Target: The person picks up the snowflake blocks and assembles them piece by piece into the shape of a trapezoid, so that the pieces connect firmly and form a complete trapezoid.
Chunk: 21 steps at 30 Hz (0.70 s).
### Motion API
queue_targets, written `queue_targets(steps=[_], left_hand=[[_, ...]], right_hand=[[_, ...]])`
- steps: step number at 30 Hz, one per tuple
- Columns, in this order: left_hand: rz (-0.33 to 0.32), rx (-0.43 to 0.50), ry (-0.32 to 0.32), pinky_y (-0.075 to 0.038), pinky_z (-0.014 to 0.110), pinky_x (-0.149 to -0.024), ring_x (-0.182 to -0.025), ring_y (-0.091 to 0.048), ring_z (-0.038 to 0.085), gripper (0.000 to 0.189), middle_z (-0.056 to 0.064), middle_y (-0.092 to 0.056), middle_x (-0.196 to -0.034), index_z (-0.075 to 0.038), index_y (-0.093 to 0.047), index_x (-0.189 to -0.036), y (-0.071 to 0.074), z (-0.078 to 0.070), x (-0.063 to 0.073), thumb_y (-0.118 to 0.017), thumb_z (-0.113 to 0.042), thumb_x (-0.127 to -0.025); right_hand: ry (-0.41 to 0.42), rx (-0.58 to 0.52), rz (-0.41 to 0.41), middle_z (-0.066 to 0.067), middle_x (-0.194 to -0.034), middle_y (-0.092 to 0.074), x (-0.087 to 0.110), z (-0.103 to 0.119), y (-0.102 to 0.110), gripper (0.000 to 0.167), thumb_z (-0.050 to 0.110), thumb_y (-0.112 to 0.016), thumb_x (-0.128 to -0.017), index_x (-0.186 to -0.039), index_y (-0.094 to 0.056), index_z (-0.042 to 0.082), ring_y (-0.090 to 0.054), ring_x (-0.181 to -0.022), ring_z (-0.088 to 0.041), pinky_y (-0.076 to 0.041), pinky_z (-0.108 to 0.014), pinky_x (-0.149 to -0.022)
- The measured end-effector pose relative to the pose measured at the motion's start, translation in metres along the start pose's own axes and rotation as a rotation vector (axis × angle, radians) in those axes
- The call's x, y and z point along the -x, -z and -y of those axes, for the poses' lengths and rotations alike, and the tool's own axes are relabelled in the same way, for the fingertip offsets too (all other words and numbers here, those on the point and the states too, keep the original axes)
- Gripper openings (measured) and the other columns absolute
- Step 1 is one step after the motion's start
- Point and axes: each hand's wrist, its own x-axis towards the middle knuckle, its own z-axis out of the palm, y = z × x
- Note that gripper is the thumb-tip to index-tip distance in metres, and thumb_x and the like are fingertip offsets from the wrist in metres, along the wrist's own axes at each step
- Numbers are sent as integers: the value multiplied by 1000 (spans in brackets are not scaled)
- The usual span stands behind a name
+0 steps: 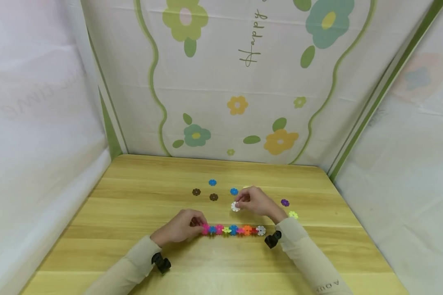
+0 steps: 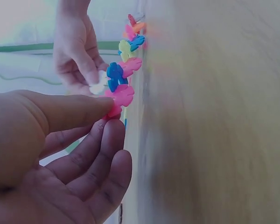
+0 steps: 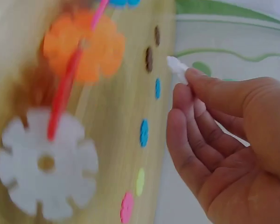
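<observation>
A row of joined flower-shaped plastic discs point(image 1: 233, 230) runs left to right at the near middle of the table. It goes from pink through blue, yellow, orange and red to a white disc point(image 3: 46, 163) at the right end. My left hand point(image 1: 184, 226) pinches the pink disc point(image 2: 122, 95) at the row's left end between thumb and fingers. Above and behind the row, my right hand point(image 1: 256, 200) holds a loose white disc point(image 1: 235, 206) by its edge between thumb and forefinger. In the right wrist view that disc point(image 3: 177, 67) is seen nearly edge-on.
Beyond the row lie loose discs: two blue point(image 1: 212, 182), two brown point(image 1: 196, 191), and a yellow one partly hidden by the right hand. To the right are a purple disc point(image 1: 285, 203) and a yellow-green disc point(image 1: 293, 214). Flowered cloth point(image 1: 214, 82) walls the table's back and sides.
</observation>
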Motion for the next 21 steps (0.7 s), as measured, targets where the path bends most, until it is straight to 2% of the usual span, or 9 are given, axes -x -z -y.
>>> queue_targets(steps=[4, 8, 12, 16, 21], left_hand=[[-14, 42, 13, -57, 24, -75, -86, -66, 13, 8, -2, -73, -95, -16, -76, -104, 2, 3, 0, -70, -12, -102], [-27, 91, 17, -58, 26, -74, -88, -67, 18, 7, -1, -73, -97, -16, -76, -106, 3, 3, -1, -69, -15, -104], [-40, 132, 21, -57, 26, -75, -90, -68, 21, 9, 3, -75, -100, -14, -76, -109, 5, 2, -3, -68, -17, -105], [-50, 142, 15, -56, 26, -74, -89, -69, 22, 11, 7, -75, -101, -13, -76, -109, 5, 4, -4, -66, -16, -106], [-60, 148, 11, -55, 24, -74, -88, -67, 19, 12, 6, -75, -100, -15, -76, -109, 6, 8, -5, -65, -13, -106]], right_hand=[[98, -18, -16, -1, -93, -74, 4, 7, -10, 6, 19, -73, -101, -104, -77, 16, -71, -86, -33, -59, -28, -72], [174, -6, -37, 3, -95, -74, 7, 16, -21, 5, 22, -73, -102, -104, -75, 18, -72, -88, -32, -60, -26, -75], [266, 57, -47, 5, -96, -76, 8, 23, -33, 5, 23, -71, -103, -102, -74, 19, -74, -88, -23, -61, -26, -79], [352, 139, -39, 7, -96, -77, 5, 31, -41, 4, 20, -72, -102, -101, -75, 19, -74, -86, -9, -62, -25, -81], [409, 188, -14, 5, -98, -77, -2, 41, -47, 4, 16, -72, -101, -101, -76, 16, -71, -88, 1, -61, -22, -83]])
